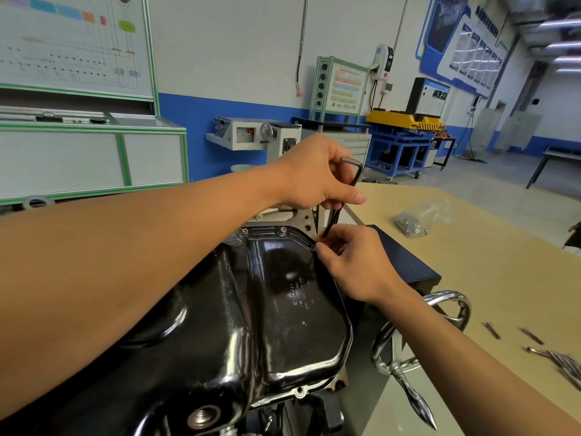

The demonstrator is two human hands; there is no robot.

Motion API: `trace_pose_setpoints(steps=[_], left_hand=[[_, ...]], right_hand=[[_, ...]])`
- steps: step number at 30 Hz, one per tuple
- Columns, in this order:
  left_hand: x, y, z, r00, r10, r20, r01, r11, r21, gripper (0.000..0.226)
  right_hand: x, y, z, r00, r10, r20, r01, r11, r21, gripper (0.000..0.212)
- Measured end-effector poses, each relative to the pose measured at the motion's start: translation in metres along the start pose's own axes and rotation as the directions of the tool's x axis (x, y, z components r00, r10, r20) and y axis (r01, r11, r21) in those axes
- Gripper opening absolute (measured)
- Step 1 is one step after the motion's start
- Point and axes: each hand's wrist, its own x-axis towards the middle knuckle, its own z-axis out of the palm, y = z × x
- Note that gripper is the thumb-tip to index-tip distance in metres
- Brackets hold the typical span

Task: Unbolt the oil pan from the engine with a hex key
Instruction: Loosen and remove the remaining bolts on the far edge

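Note:
A glossy black oil pan (283, 309) lies upward on the engine in front of me, with bolts (283, 229) visible along its far flange. A dark L-shaped hex key (353, 171) stands nearly upright over the pan's far right corner. My left hand (314, 174) grips the key near its bent top. My right hand (352, 262) pinches the key's lower end at the flange, and its fingers hide the tip and the bolt there.
A chrome handwheel (418, 341) of the engine stand sticks out at the right. The beige table (487, 262) holds a plastic bag of hardware (415, 220), several loose hex keys (553, 354) and a dark box (405, 262). Workshop benches stand behind.

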Motion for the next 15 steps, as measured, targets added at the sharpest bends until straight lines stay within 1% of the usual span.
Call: trace_pose_setpoints(steps=[2,4,6,8,10,11,15], left_hand=[[0.000,0.001,0.000,1.000,-0.001,-0.001,0.001,1.000,-0.010,0.024],[0.000,0.001,0.000,1.000,0.001,0.008,-0.001,1.000,-0.009,0.023],[-0.001,0.002,0.000,1.000,0.003,0.007,-0.003,1.000,-0.007,0.024],[-0.001,0.002,0.000,1.000,0.005,0.005,-0.005,1.000,-0.006,0.024],[-0.002,0.003,0.000,1.000,0.003,0.008,-0.003,1.000,-0.006,0.024],[-0.002,0.003,0.000,1.000,-0.003,0.010,0.003,1.000,-0.008,0.024],[-0.003,0.004,0.000,1.000,-0.015,0.009,0.015,1.000,-0.005,0.023]], right_hand=[[0.001,-0.001,-0.002,1.000,-0.002,0.009,0.002,1.000,-0.012,0.007],[0.002,-0.001,-0.004,0.999,0.030,0.031,-0.030,1.000,0.005,0.010],[0.005,-0.003,-0.007,0.993,0.101,0.069,-0.105,0.993,0.058,0.013],[0.006,-0.005,-0.007,0.983,0.172,0.061,-0.176,0.982,0.069,0.023],[0.006,-0.007,-0.006,0.981,0.195,0.023,-0.195,0.981,0.006,0.036],[0.006,-0.009,-0.006,0.981,0.193,0.014,-0.192,0.981,-0.028,0.039],[0.009,-0.019,-0.007,0.982,0.187,0.039,-0.176,0.965,-0.193,0.043]])
